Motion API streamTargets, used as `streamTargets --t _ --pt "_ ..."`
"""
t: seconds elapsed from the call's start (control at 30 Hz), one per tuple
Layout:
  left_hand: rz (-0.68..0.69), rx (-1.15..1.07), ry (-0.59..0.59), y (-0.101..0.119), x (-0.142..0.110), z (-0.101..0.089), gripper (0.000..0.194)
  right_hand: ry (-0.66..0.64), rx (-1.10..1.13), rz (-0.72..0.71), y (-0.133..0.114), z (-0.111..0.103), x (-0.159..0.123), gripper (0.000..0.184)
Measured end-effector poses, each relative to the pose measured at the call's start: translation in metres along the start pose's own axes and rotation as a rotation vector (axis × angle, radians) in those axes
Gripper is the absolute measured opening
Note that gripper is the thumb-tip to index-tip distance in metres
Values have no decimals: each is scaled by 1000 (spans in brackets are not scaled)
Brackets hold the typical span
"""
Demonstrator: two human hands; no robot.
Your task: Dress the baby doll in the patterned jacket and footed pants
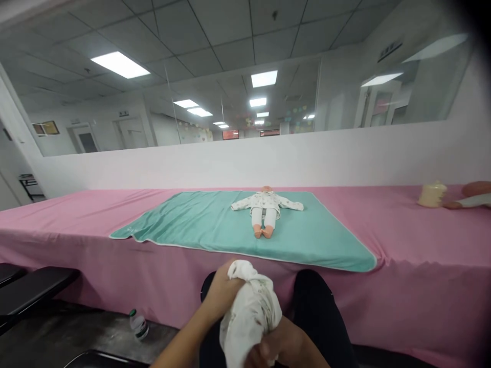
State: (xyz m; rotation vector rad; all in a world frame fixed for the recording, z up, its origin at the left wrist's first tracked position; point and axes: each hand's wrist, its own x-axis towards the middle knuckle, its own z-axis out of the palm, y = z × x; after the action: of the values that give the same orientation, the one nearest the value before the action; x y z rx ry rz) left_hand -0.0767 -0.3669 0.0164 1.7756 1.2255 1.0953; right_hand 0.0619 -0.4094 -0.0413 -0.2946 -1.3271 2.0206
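Observation:
A baby doll [266, 207] in a white printed outfit lies on its back on a teal mat [199, 220], feet toward me. Low in the view, over my lap, both hands grip a bunched white patterned cloth [249, 314]. My left hand [220, 291] is closed around its upper end. My right hand [278, 345] is closed around its lower part. Both hands are well short of the doll, in front of the table's near edge.
The long table [422, 240] carries a pink cover. At the far right stand a cream bottle [432, 194] and part of another doll [473, 197]. A plastic bottle [138, 324] stands on the floor at left, near dark benches [30, 286].

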Motion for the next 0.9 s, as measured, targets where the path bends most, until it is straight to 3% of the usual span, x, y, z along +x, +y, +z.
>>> streamTargets --t 0.17,0.27,0.43,0.6,0.73,0.9 --pt "164 295 -302 25 20 -36 18 101 250 -61 -30 -44 3 31" --pt "219 452 -297 37 56 -38 27 207 210 -95 -66 -69 16 23" --pt "290 611 -180 17 160 -9 32 431 -158 -207 -116 -114 60 28" --pt "279 872 -238 -25 247 32 29 781 -555 -299 -117 -182 89 45" --pt "283 986 -297 -47 280 53 25 840 -818 -235 -102 -231 94 52" --pt "435 1141 -350 -55 296 68 31 894 -950 -106 -102 -266 101 49"
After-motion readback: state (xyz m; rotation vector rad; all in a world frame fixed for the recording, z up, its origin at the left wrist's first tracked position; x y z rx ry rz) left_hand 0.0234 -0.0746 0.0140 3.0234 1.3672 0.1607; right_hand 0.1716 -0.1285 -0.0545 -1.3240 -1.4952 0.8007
